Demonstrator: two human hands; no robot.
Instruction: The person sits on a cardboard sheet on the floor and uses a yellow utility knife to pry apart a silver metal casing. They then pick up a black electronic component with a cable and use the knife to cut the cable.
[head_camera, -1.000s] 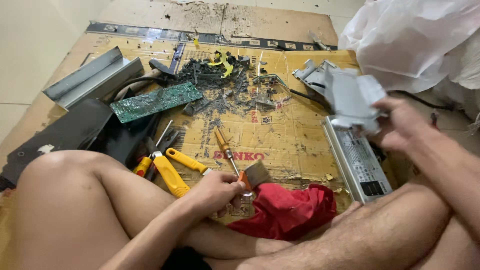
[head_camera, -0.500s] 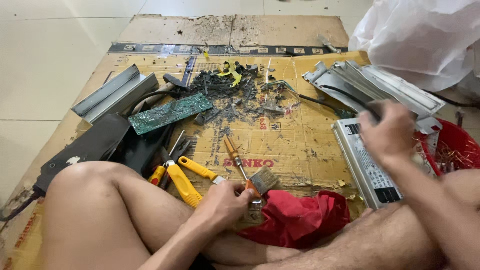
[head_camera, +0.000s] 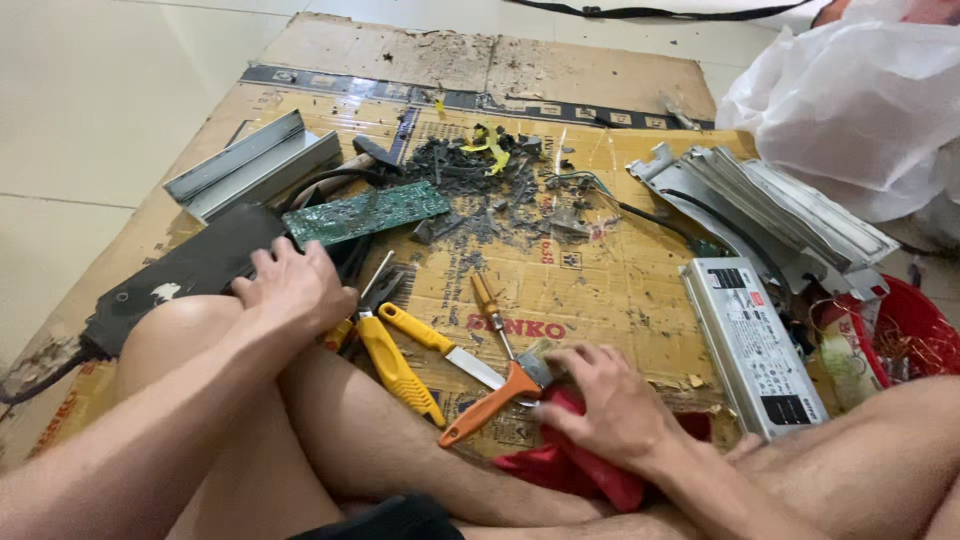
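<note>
The left hand (head_camera: 292, 287) lay with fingers curled on a black casing (head_camera: 190, 272) near the cardboard's (head_camera: 600, 300) left edge, just beside the pliers (head_camera: 392, 362). The right hand (head_camera: 610, 405), fingers spread, pressed on a red cloth (head_camera: 560, 465) at the near edge, touching an orange-handled scraper (head_camera: 492, 395).

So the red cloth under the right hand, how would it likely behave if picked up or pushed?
The red cloth lies crumpled in soft folds under the right hand, so it would probably droop limply when lifted. Pushed, it would likely bunch up rather than slide as one piece. It looks thin, so probably light, and an orange-handled tool lying at its edge might shift with it.
</note>
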